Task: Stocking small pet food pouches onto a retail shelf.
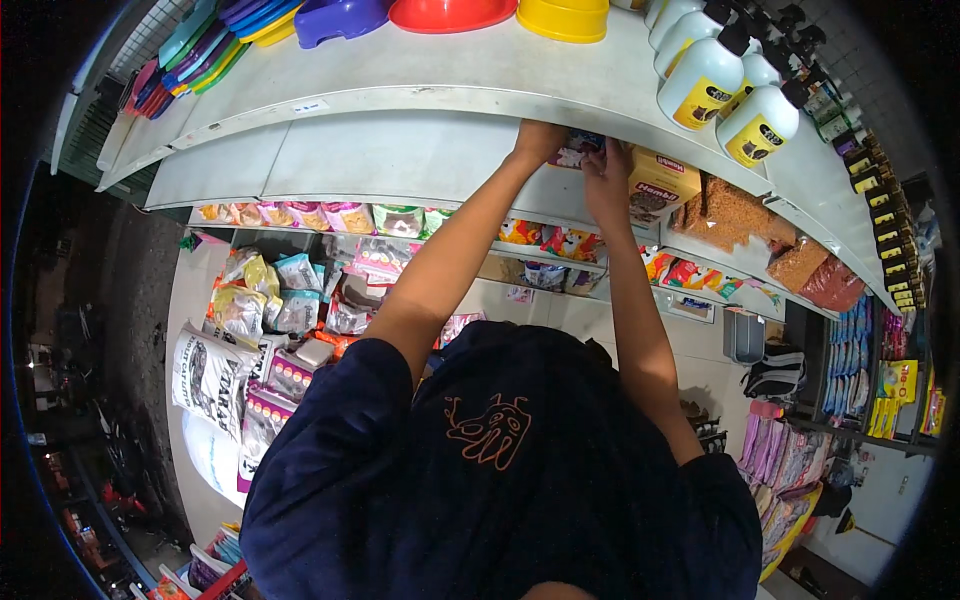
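Both my arms reach forward into the shelf level under the upper white shelf. My left hand (pixel 541 139) is beside the left edge of a dark blue and white printed packet (pixel 576 148). The upper shelf's front edge hides its fingers. My right hand (pixel 606 176) is at the packet's right side, its thumb and fingers closed around that edge. Part of the packet lies out of sight beneath the upper shelf. Just right of my right hand stands a yellow and brown printed box (pixel 661 186).
Plastic pet bowls (pixel 454 13) and white pump bottles (pixel 701 79) stand on the upper shelf (pixel 465 67). Bags of brown pellets (pixel 724 214) lie right of the box. Colourful packets (pixel 349 217) line a lower shelf. Stacked bags (pixel 214 379) lie at left.
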Demonstrator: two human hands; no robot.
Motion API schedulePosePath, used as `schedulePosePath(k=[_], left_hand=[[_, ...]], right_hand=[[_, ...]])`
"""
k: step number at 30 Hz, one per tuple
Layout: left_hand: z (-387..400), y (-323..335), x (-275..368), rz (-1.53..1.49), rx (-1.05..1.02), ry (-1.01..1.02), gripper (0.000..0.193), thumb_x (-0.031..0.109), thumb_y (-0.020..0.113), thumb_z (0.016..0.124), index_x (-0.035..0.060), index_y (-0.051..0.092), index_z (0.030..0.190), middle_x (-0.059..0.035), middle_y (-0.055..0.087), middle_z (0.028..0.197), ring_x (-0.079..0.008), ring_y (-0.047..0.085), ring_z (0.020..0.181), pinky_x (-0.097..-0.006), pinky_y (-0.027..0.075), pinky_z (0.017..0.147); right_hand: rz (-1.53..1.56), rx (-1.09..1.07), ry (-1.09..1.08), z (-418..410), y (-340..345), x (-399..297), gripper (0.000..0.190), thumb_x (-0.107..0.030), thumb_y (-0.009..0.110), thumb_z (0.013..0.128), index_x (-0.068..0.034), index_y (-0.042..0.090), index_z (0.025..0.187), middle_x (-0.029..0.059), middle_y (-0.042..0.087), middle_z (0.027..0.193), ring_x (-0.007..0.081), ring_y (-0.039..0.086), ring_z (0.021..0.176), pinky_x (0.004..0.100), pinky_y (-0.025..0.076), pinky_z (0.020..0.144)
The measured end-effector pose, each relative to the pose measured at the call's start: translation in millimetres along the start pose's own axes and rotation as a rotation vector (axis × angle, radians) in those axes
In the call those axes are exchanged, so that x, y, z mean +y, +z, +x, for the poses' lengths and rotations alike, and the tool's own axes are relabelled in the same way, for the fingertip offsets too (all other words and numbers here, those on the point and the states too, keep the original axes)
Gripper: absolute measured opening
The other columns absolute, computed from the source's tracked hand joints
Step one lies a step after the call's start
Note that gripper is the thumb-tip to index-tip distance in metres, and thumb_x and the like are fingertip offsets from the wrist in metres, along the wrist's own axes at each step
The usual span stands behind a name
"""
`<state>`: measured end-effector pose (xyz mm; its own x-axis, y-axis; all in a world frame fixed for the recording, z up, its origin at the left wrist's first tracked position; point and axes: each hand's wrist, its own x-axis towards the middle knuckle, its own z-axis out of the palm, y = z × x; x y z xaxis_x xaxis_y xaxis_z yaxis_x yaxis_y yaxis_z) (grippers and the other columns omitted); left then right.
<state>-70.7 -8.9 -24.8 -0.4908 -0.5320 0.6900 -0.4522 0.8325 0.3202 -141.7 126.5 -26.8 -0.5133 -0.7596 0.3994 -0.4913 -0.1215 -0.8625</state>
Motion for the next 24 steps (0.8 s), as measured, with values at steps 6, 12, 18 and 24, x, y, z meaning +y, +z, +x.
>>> schedulePosePath(k=[6,12,18,24], left_hand=[[1,-11,4,-0.143,-0.126,-0.006,0.028,0.013,0.053,0.071,0.0006,0.059,0.096,-0.0212,0.057,0.095,-0.0359,0.052,0.095,-0.0425,0.039,0.084],[-1,-11,7,-0.162,0.027,-0.011,0.020,0.010,0.053,0.070,0.0005,0.061,0.085,-0.0220,0.059,0.086,-0.0394,0.054,0.085,-0.0433,0.042,0.077],[-10,-14,11,-0.287,0.192,0.011,0.021,0.008,0.052,0.072,0.0002,0.059,0.091,-0.0223,0.058,0.091,-0.0382,0.053,0.090,-0.0426,0.042,0.079],[-3,-19,0,-0.194,0.042,-0.054,0.022,0.009,0.052,0.073,0.0006,0.058,0.093,-0.0225,0.057,0.094,-0.0380,0.052,0.091,-0.0423,0.041,0.080]], right_hand=[[-0.101,-0.083,-0.025,10,1,9,0.054,-0.004,0.048,0.082,0.001,0.027,0.131,0.0179,0.039,0.127,0.0192,0.052,0.103,0.0268,0.042,0.086],[-0.127,-0.074,-0.054,10,5,26,0.052,-0.003,0.046,0.081,0.001,0.029,0.130,0.0190,0.040,0.126,0.0228,0.048,0.109,0.0290,0.040,0.090],[-0.253,-0.029,-0.114,2,8,11,0.053,-0.001,0.051,0.077,0.000,0.035,0.127,0.0207,0.035,0.129,0.0294,0.038,0.119,0.0325,0.035,0.095],[-0.243,-0.023,-0.114,7,9,0,0.054,-0.002,0.052,0.077,0.002,0.033,0.127,0.0220,0.033,0.129,0.0297,0.045,0.111,0.0337,0.039,0.091]])
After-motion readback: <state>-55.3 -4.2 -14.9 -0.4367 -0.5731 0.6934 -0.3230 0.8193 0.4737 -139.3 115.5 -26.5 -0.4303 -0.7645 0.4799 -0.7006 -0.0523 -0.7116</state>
